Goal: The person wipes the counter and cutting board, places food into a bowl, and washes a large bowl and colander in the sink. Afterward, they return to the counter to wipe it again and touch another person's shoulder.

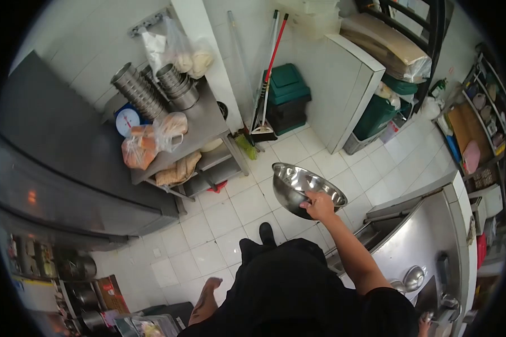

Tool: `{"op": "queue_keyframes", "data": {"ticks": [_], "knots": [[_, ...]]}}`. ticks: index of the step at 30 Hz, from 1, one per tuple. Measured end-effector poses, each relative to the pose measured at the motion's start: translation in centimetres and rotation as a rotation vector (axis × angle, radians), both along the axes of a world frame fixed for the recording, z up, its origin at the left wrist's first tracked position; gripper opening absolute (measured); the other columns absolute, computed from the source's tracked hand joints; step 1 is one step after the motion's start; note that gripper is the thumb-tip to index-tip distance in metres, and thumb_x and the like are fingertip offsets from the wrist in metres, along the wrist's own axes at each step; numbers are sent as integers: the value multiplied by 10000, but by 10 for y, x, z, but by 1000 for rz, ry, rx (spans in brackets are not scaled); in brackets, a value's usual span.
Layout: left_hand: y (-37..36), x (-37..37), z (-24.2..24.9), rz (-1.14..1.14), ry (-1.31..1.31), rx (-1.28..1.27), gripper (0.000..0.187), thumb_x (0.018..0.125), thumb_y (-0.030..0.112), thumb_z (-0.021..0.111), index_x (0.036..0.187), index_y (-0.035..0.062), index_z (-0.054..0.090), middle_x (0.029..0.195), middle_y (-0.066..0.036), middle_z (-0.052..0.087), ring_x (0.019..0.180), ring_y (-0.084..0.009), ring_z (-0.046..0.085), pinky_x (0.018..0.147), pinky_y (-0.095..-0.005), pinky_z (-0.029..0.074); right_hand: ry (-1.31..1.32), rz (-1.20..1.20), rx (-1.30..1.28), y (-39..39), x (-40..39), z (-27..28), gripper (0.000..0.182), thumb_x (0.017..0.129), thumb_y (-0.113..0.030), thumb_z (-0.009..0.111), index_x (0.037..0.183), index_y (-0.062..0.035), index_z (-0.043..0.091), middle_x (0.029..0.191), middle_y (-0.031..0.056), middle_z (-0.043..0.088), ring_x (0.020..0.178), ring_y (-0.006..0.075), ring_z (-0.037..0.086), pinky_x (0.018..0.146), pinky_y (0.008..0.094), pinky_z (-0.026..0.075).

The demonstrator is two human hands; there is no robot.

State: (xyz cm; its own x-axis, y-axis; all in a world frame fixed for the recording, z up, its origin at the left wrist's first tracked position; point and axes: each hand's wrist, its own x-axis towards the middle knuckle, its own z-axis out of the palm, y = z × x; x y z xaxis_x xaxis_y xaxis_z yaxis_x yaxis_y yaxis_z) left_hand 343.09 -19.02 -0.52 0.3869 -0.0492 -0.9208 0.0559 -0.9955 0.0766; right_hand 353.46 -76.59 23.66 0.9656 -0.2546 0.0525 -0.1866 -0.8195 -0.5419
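Observation:
A shiny steel mixing bowl [289,194] is held out in front of me, tilted, above the tiled floor. My right hand [319,206] is closed on its near rim, thumb over the outside. Part of the bowl's inner wall shows, and nothing can be seen inside it. My left hand [212,283] hangs low at my left side, away from the bowl. Its fingers are too small and foreshortened to read.
Left of the walkway, a steel table [205,126] carries stacked metal containers [138,87], a blue scale [127,121] and bagged food [140,147]. Brooms lean by a green bin [288,92]. To the right runs a steel counter [396,250] with small bowls [414,278].

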Motion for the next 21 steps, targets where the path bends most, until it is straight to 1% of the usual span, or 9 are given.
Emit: {"op": "queue_keyframes", "data": {"ticks": [1,2,4,6,9,13,17,19,21], "knots": [[-15,37,12,-31,16,31,531,1011,417,313,1158,40,656,1273,-207,596,1199,-363,562,1014,-461,444,-1,52,11,3,11,-7,303,713,-304,809,865,-84,666,749,139,677,753,370,657,651,464,509],[19,61,-118,-42,-224,-40,545,1005,441,328,1170,35,653,1267,-216,599,1207,-369,552,1024,-456,434,-1,95,24,4,19,-15,297,712,-310,806,862,-94,670,750,141,677,763,366,662,652,469,510],[-45,160,-28,-41,-364,-430,505,993,434,422,1171,17,643,1156,-189,670,1081,-346,619,963,-445,462,-14,137,-36,3,32,-32,301,726,-325,780,943,-145,676,774,125,691,774,352,676,652,474,518],[-130,226,40,575,-344,-611,419,953,403,579,1183,61,655,1044,-59,687,855,-144,607,731,-297,466,-29,81,-49,0,35,-49,297,754,-346,747,965,-160,651,783,116,695,772,340,682,641,487,520],[-224,307,110,516,-212,-854,466,961,413,575,1329,127,563,1268,-10,614,1117,-141,561,821,-345,455,52,-210,41,0,33,-60,276,754,-284,762,945,-126,641,740,151,666,759,366,667,616,508,501],[-279,347,139,296,-211,-829,472,1002,373,530,1352,57,520,1357,-82,578,1193,-189,547,917,-354,442,45,-563,226,-22,16,-103,269,771,-241,767,878,-39,624,742,205,652,750,414,641,639,522,494],[-226,349,67,69,-227,-740,427,995,334,550,1252,-5,582,1202,-111,648,1071,-175,597,864,-283,455,102,-712,217,-61,-11,-144,278,785,-225,737,875,-11,585,745,227,644,766,426,637,680,526,503],[-170,341,41,60,-125,-351,375,977,295,588,1171,-24,630,1016,-87,678,927,-159,614,819,-297,480,68,-822,219,-75,-28,-151,259,781,-192,735,860,-11,567,768,248,638,773,436,630,673,524,498],[-140,316,30,448,-40,-283,313,947,222,640,1129,-32,657,909,-65,670,813,-130,600,742,-272,489,101,-887,235,-91,-45,-154,236,772,-147,730,846,-7,555,739,255,627,749,448,623,655,529,490]]}}
